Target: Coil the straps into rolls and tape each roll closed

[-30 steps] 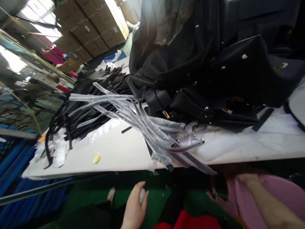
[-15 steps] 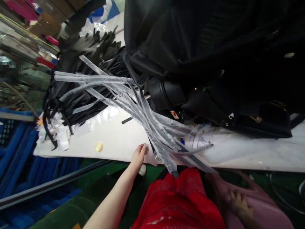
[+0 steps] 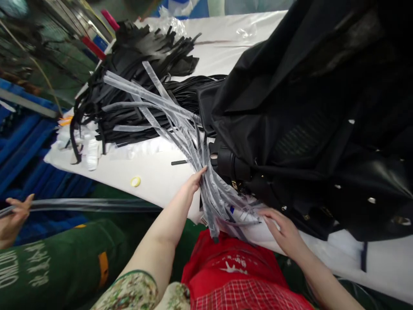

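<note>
Bundle of clear-plastic-sleeved strips [image 3: 210,198] lies across the white table [image 3: 158,172], fanned at the far L end over a pile of black strips [image 3: 129,125], near ends at the table edge by the wearer's red apron [image 3: 232,262]. L hand [image 3: 195,181] is on the bundle approx. midway, fingers together, tips touching the sleeves; can't tell if they're clamped on any. R hand [image 3: 280,226] is at the bundle's R near end, fingers close tog., thumb partly hidden; can't tell if it grips anything. Small blue patch [image 3: 232,209] shows just L of it.

Short black strip [image 3: 179,162] sits flat just L of the bundle; yellow tape roll [image 3: 132,181] further L, nr the edge. Crumpled white wrap [image 3: 91,153] at the table's L end, beside the black pile. R of the bundle: big heap of black bags [image 3: 290,142] w/ metal studs and a gold-tone buckle [image 3: 234,185].

Far L, a co-worker's hand [image 3: 20,211], fingers spread, at the end of a long grey strip or bar (can't tell which) [image 3: 97,205], above a green garment [image 3: 58,262] w/ white lettering. Blue bundles [image 3: 19,142] behind.
</note>
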